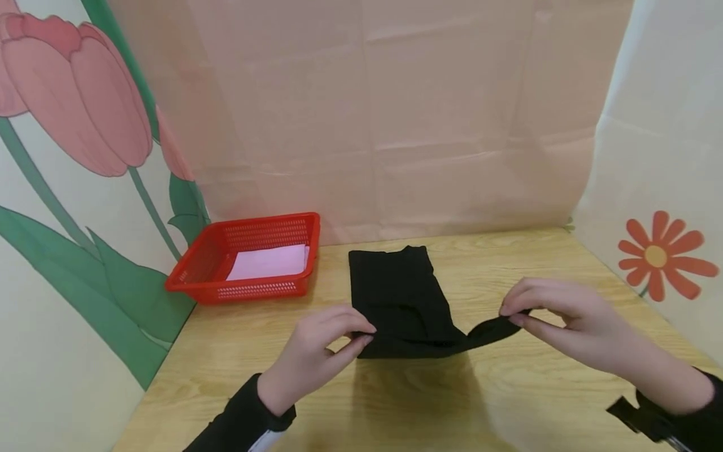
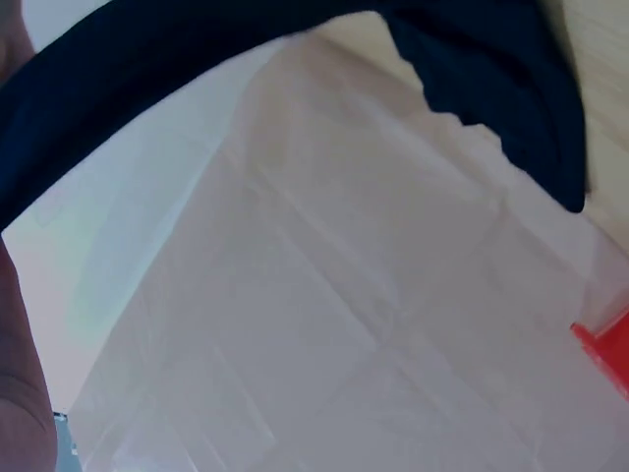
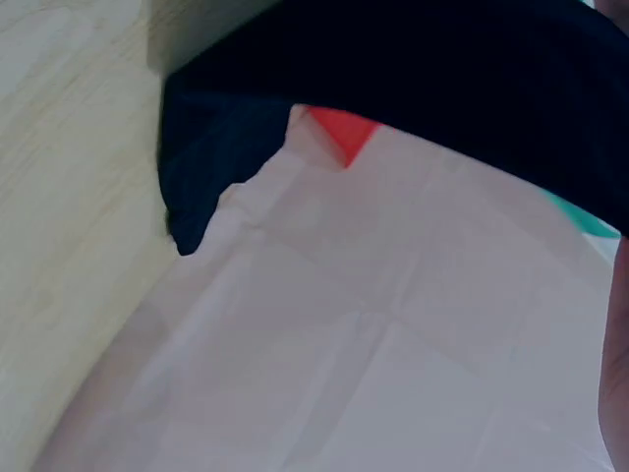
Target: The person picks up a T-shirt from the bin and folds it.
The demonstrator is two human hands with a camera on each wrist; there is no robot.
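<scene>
A black piece of cloth, possibly a garment, lies on the table with its near edge raised. My left hand pinches the near left corner between thumb and fingers. On the other side, my right hand pinches the end of a narrow strip of the same cloth, which sags between the hands. In the left wrist view the cloth arches across the top, with part of a hand at the left edge. The right wrist view shows the cloth close up, and a bit of a hand at the right edge.
A red plastic basket with a folded pink cloth inside stands at the back left of the wooden table. A pinkish sheet hangs behind. Flower-patterned walls flank both sides.
</scene>
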